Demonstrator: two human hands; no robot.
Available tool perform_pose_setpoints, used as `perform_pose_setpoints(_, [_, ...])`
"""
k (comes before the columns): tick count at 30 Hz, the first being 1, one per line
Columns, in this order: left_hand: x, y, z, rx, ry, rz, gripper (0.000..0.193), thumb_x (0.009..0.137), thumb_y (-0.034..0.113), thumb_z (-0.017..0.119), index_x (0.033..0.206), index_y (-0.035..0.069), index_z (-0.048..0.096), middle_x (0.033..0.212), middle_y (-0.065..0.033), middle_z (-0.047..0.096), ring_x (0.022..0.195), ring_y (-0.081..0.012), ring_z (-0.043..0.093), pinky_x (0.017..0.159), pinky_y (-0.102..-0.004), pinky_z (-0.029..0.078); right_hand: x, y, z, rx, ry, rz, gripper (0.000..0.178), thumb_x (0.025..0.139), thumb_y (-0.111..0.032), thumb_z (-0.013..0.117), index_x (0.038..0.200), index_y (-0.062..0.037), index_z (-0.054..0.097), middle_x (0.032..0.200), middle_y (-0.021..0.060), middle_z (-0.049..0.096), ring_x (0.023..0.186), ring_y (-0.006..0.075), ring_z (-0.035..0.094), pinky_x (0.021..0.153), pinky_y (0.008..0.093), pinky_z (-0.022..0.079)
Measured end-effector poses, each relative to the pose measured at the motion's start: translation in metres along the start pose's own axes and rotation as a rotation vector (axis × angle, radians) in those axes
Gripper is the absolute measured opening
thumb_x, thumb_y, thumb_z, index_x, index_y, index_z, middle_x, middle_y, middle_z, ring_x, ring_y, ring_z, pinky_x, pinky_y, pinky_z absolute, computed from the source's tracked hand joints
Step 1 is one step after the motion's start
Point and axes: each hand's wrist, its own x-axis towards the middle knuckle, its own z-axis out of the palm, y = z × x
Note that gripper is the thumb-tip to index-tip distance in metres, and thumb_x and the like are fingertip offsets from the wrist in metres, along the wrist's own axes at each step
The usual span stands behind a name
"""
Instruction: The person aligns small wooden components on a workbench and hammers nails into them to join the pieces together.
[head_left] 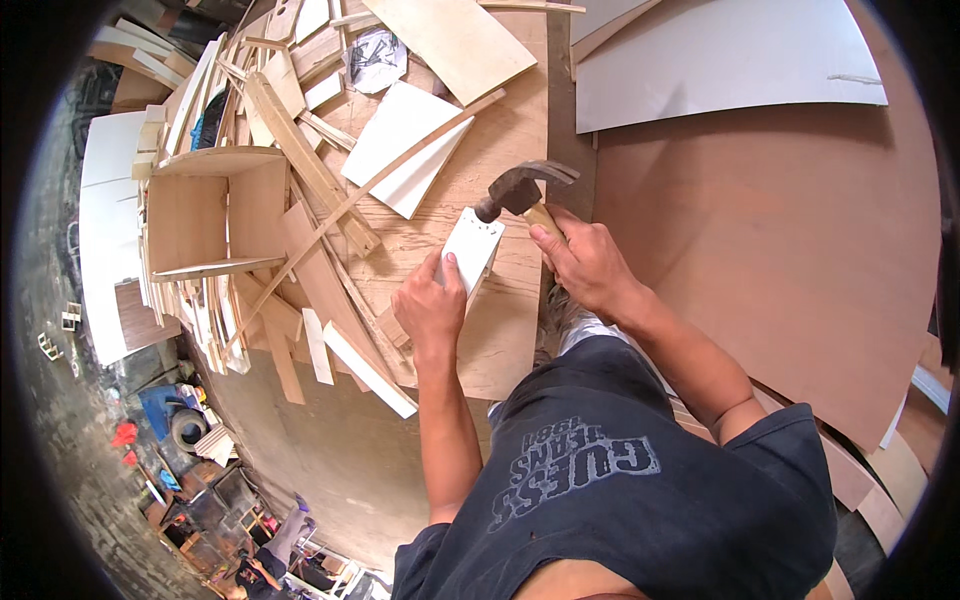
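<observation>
My right hand (pixel 588 258) is closed round the wooden handle of a claw hammer (pixel 518 188). The hammer's striking face is at the far end of a narrow white board (pixel 470 243), where several small dark marks or nail heads show; whether it touches cannot be told. My left hand (pixel 432 305) grips this board from its left side, thumb on the white top face. Part of the board's underside and the left fingertips are hidden. Beneath it lies the plywood worktop (pixel 505 335).
Wood strips, offcuts and an open wooden box (pixel 215 215) crowd the worktop's left side. A bag of nails (pixel 376 60) lies at the back, near white panels (pixel 408 145). Large brown sheets (pixel 770 230) stand to the right. Another person (pixel 262 572) is at lower left.
</observation>
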Motion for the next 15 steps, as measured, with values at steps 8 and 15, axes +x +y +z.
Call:
perform_pose_setpoints(8, [-0.004,-0.004,0.000,-0.023,0.000,-0.006,0.035,0.100,0.035,0.062,0.119,0.011,0.081,0.098,-0.0231,0.078,0.090,-0.0427,0.075,0.086,-0.0497,0.056,-0.005,0.015,0.009,-0.119,-0.038,0.001,0.048,0.107,-0.037,0.060,0.136,0.0010,0.063,0.101,0.0338,0.070,0.101,0.0533,0.067,0.088,0.0507,0.054])
perform_pose_setpoints(15, [-0.002,-0.002,-0.004,-0.012,-0.010,-0.008,0.035,0.100,0.035,0.063,0.118,0.011,0.081,0.100,-0.0225,0.078,0.092,-0.0427,0.075,0.087,-0.0487,0.056,-0.005,0.014,0.012,-0.067,0.011,-0.028,0.045,0.106,-0.037,0.060,0.131,0.0006,0.067,0.103,0.0330,0.070,0.103,0.0526,0.067,0.088,0.0503,0.055])
